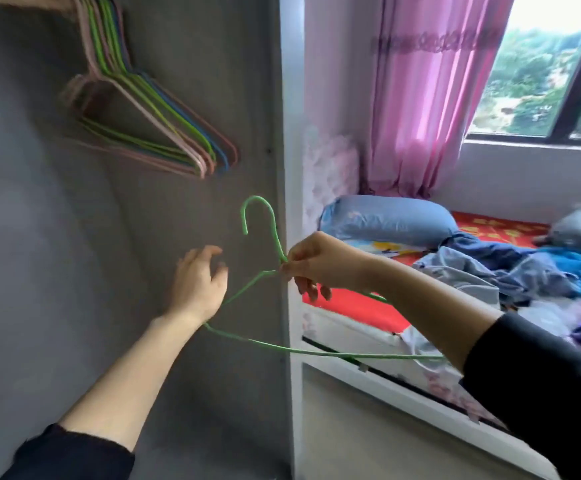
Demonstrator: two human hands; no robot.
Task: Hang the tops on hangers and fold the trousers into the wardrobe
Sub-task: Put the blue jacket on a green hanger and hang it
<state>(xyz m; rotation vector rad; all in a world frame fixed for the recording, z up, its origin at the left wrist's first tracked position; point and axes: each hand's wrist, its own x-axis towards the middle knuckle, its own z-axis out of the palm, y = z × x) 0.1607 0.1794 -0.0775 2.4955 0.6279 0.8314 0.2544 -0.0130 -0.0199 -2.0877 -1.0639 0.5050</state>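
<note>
Grey wardrobe (57, 237) fills the left, where the right hand (316, 265) pinches a green hanger (271, 230) at its neck, hook up, probably for a top, left hand (199, 285) spread empty.

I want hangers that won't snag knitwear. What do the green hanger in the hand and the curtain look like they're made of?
Green hanger: probably thin metal wire under a smooth green plastic coating; it is slim, evenly coloured and slightly glossy. The core is not visible, so this is a guess.
Curtain: thin pink woven fabric, semi-sheer, since window light glows through its soft folds.
</note>
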